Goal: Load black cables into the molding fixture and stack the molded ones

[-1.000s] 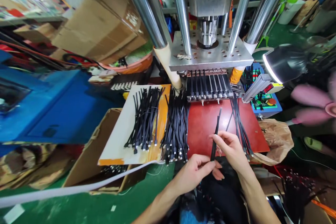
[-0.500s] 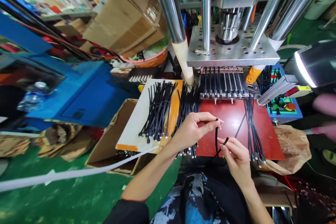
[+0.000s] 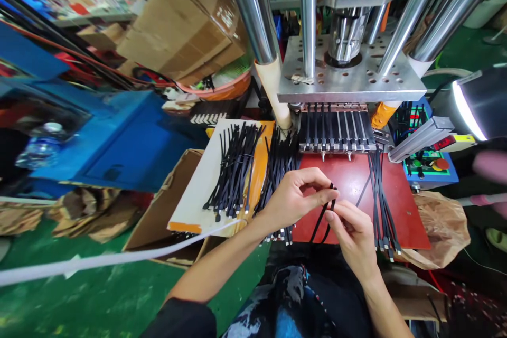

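In front of the press, my left hand (image 3: 296, 196) pinches a black flat cable (image 3: 318, 223) near one end, thumb against fingers. My right hand (image 3: 355, 233), just to the right and slightly lower, is closed on the same cable. The strip hangs in a loop below my fingertips, over the front of the red board (image 3: 348, 173). A row of black cables (image 3: 320, 132) lies in the metal fixture beyond my hands. More cables with metal-tipped ends (image 3: 382, 203) rest to the right, and a dense pile (image 3: 280, 161) lies left, partly hidden by my left forearm.
A white board (image 3: 194, 198) at the left carries a bundle of black cables (image 3: 236, 169). The steel press plate (image 3: 350, 87) hangs above the fixture. At the right are a control box (image 3: 430, 163), a lamp (image 3: 473, 111) and brown paper (image 3: 446, 227). A white hose (image 3: 130, 259) crosses the lower left.
My hands have come together, the left moving slightly down. The cable end that stood apart in my right hand is now beside the end in my left, and the strip hangs as a loop.
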`<state>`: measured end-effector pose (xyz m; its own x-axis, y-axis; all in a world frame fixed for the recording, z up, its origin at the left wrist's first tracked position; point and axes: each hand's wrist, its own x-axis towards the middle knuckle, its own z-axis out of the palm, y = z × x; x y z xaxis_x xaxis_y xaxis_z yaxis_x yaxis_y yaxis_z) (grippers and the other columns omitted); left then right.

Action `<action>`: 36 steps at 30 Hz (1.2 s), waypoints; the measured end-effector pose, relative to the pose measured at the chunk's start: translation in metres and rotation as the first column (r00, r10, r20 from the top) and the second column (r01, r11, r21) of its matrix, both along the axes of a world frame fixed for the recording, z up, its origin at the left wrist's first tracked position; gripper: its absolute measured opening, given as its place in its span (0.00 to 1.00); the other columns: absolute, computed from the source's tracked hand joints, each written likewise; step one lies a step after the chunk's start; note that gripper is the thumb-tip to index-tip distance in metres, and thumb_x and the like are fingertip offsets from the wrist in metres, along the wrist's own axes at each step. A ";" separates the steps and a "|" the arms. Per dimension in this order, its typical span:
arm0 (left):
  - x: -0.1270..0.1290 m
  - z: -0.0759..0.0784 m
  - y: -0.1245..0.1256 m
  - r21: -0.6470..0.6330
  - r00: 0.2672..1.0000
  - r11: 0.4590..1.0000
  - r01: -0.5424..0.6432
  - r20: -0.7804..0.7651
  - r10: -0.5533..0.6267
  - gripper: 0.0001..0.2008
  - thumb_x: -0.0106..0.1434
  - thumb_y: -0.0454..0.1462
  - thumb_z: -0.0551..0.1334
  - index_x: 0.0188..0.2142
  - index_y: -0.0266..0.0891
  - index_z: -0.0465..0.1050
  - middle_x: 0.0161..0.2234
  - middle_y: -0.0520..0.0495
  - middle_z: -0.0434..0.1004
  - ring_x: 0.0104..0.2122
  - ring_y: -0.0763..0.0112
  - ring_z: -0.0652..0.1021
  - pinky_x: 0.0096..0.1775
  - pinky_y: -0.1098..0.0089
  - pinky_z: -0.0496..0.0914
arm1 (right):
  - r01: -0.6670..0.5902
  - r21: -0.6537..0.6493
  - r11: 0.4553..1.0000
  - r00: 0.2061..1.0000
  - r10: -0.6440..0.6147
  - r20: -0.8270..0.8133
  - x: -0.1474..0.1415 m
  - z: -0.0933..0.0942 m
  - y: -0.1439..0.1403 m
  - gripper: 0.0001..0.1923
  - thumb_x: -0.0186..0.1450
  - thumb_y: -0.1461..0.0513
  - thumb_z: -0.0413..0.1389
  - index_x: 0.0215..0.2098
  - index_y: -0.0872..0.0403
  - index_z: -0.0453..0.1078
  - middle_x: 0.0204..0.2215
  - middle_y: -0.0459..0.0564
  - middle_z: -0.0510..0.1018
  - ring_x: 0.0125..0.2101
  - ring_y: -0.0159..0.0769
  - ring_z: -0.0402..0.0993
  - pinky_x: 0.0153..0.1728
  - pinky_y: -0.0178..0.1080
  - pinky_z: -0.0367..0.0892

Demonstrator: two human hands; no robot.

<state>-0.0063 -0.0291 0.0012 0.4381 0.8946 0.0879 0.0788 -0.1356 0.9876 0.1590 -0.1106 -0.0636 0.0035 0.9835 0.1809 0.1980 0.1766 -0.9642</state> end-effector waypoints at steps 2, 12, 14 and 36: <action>0.005 0.000 0.003 0.122 0.998 0.993 -0.008 -0.064 0.016 0.16 0.69 0.48 0.70 0.32 0.38 0.80 0.31 0.49 0.80 0.31 0.71 0.77 0.38 0.71 0.71 | 0.001 -0.055 0.998 0.998 -0.004 -0.063 -0.001 -0.006 0.002 0.12 0.74 0.54 0.58 0.40 0.52 0.80 0.26 0.44 0.69 0.26 0.32 0.62 0.26 0.36 0.59; 0.044 -0.042 0.115 0.383 0.955 0.914 -0.136 -0.196 0.224 0.10 0.70 0.37 0.67 0.32 0.36 0.76 0.29 0.53 0.76 0.27 0.75 0.72 0.34 0.73 0.65 | -0.286 -0.450 0.846 0.954 0.206 -0.219 0.010 -0.014 0.005 0.22 0.67 0.42 0.61 0.29 0.50 0.69 0.21 0.43 0.69 0.21 0.34 0.65 0.22 0.37 0.62; 0.051 -0.047 0.143 0.450 0.930 0.888 -0.093 -0.279 0.239 0.09 0.69 0.34 0.67 0.30 0.36 0.75 0.29 0.52 0.76 0.28 0.75 0.73 0.36 0.72 0.66 | -0.242 -0.381 0.893 0.970 0.233 -0.071 0.040 0.011 0.038 0.22 0.70 0.44 0.60 0.28 0.51 0.69 0.22 0.42 0.66 0.23 0.32 0.62 0.23 0.35 0.60; 0.019 -0.052 0.128 0.632 0.658 0.519 0.575 -0.734 0.165 0.18 0.75 0.34 0.58 0.62 0.33 0.74 0.67 0.33 0.72 0.67 0.50 0.72 0.66 0.49 0.66 | -0.155 0.100 0.983 0.934 0.113 0.339 0.088 0.006 0.267 0.22 0.69 0.47 0.62 0.27 0.54 0.72 0.25 0.45 0.73 0.27 0.30 0.62 0.29 0.36 0.58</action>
